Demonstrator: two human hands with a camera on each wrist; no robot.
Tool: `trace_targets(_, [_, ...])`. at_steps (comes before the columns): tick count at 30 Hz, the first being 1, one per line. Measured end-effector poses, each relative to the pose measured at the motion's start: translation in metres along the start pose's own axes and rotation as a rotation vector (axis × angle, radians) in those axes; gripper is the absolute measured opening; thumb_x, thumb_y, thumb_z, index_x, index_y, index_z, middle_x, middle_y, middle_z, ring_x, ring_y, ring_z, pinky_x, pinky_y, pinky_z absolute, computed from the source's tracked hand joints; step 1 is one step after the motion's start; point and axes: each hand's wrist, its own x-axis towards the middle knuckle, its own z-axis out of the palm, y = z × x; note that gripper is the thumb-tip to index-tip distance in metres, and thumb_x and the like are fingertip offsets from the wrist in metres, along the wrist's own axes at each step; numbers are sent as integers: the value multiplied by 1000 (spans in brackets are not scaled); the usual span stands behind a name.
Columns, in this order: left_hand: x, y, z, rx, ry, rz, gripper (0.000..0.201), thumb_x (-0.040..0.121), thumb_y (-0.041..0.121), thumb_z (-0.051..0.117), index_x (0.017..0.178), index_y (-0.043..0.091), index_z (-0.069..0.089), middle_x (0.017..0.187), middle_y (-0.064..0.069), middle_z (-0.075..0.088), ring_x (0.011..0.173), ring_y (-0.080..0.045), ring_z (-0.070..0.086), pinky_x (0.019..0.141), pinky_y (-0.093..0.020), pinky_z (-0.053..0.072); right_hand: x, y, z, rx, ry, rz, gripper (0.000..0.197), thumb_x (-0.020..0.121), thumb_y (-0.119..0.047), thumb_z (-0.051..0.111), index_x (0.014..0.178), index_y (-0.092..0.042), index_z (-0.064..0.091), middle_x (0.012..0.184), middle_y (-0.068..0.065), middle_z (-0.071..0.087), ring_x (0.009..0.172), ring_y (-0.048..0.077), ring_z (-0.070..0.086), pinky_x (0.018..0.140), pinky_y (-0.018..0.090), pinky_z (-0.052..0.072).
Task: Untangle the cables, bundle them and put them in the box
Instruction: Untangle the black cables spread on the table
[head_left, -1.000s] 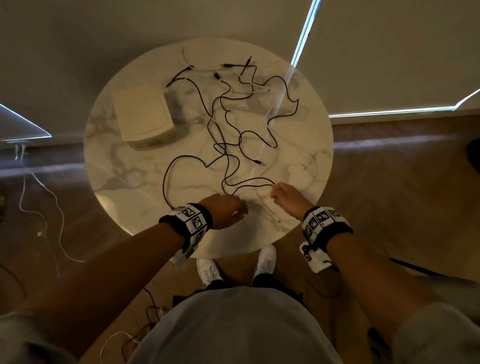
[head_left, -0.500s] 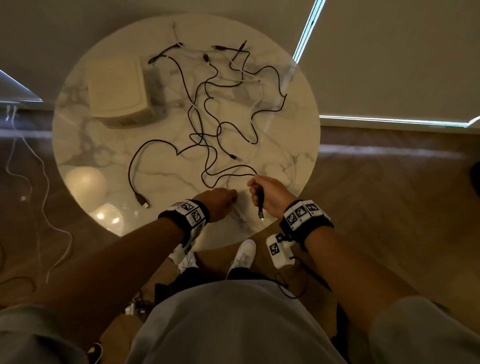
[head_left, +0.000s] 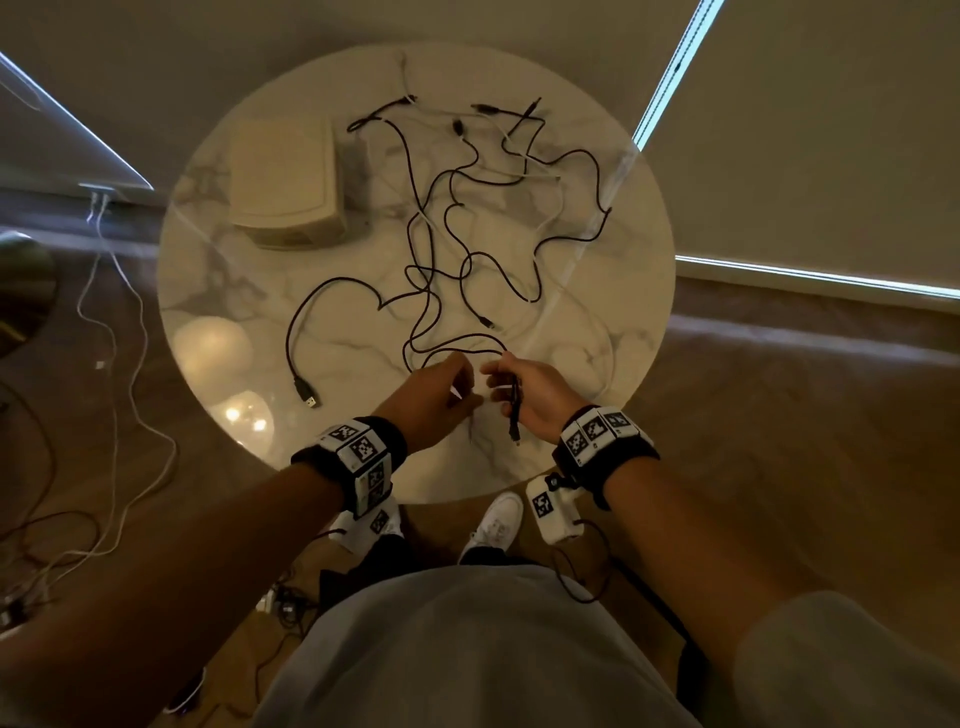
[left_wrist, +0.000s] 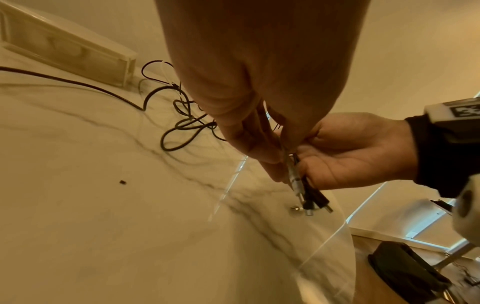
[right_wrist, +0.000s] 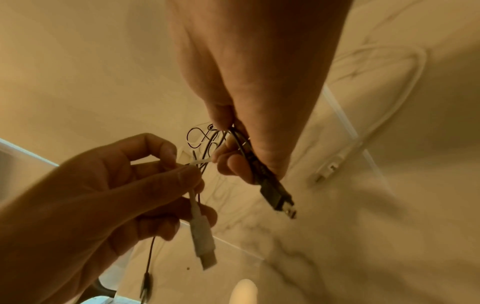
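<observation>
A tangle of black and white cables (head_left: 467, 234) sprawls across the round marble table (head_left: 218, 322). The cream box (head_left: 283, 176) stands at the back left, lid on. Both hands meet above the near edge. My right hand (head_left: 498, 387) grips a black cable, its USB plug (right_wrist: 278, 197) hanging below the fingers. My left hand (head_left: 462, 387) pinches a white cable with its white plug (right_wrist: 202, 236) and a thin black lead whose plug (right_wrist: 146, 286) dangles. In the left wrist view the plugs (left_wrist: 311, 197) hang close to the tabletop.
Another black USB plug (head_left: 307, 393) lies loose on the table at the near left. A white cable (right_wrist: 405, 88) loops on the marble to the right. Loose cords (head_left: 119, 364) trail on the wooden floor at the left. White shoes (head_left: 496, 525) stand under the near edge.
My right hand has picked a black cable end up off the table. Both hands have risen and drawn together, the left now holding a white plug.
</observation>
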Motion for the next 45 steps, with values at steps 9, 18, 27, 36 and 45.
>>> trace_targets(9, [-19,5,-5,-128,25,50,19,93,19,65,96,13,48,95,0,67,71,-8,71,66,-25,57,8,0,24,31,-77,29,37,101,-36,53,85,-11,74,91,12,69,99,31,59,91,47,43])
trace_targets(18, [-31,-15,-12,-89,25,1,27,92,32,66,95,17,44,95,5,70,79,-10,66,64,-17,47,-1,-9,43,305,-27,28,34,106,-31,48,82,-12,63,76,2,58,68,14,52,60,26,39])
trace_targets(27, [-39,-20,-18,-103,16,-22,35,89,48,65,93,18,48,84,10,66,73,-1,62,62,-19,48,-3,-24,66,548,15,-20,34,108,-30,43,83,-12,57,75,2,54,64,13,50,59,25,39])
trace_targets(36, [-38,-29,-27,-26,37,43,21,94,42,59,99,21,58,80,11,65,74,-4,63,67,-17,48,-8,-18,81,611,69,-52,34,107,-32,47,84,-12,60,74,4,59,66,14,54,63,27,45])
trace_targets(45, [-31,-45,-49,148,98,177,34,88,37,66,114,19,53,105,3,56,87,-12,55,77,-27,49,-32,-10,69,-67,-7,-225,32,109,-35,37,90,-12,50,59,0,47,53,18,51,59,33,47])
